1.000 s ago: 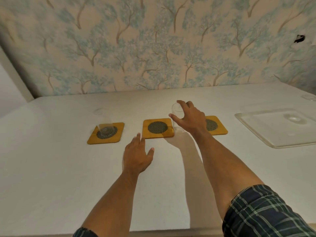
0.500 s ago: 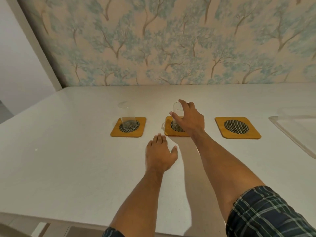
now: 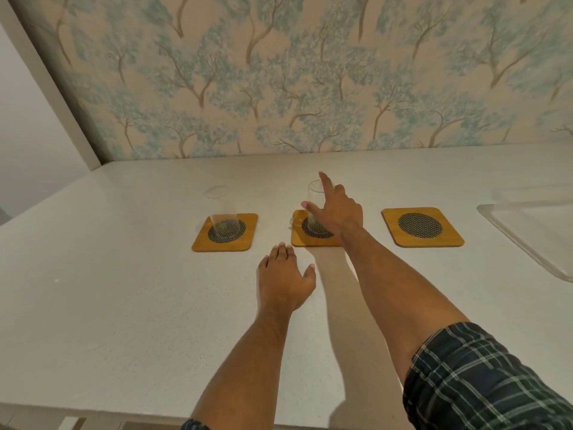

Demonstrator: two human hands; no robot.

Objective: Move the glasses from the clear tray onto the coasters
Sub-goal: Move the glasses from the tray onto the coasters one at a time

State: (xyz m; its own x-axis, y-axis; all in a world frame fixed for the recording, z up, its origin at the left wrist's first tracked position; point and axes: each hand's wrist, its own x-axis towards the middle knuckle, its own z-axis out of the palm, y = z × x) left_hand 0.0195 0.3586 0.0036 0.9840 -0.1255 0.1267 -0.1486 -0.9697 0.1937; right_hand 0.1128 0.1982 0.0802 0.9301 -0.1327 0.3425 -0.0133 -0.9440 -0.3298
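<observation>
Three yellow wooden coasters with dark mesh centres lie in a row on the white table. A clear glass (image 3: pixel 221 212) stands on the left coaster (image 3: pixel 203 246). A second clear glass (image 3: pixel 313 193) stands on the middle coaster (image 3: pixel 298 241). My right hand (image 3: pixel 339 212) is right beside it, with the index finger stretched past the rim, the thumb in front of the glass and the fingers spread. The right coaster (image 3: pixel 421 226) is bare. My left hand (image 3: pixel 285 282) lies flat on the table in front of the coasters. The clear tray (image 3: pixel 499 220) sits at the right edge, partly cut off.
A wallpapered wall with a tree pattern rises along the table's far edge. The table's near edge runs along the bottom of the view. A white wall corner stands at the far left.
My right hand moved the glass left onto the middle coaster and has spread its fingers off it. My view has turned left, so the tray has slid toward the right edge.
</observation>
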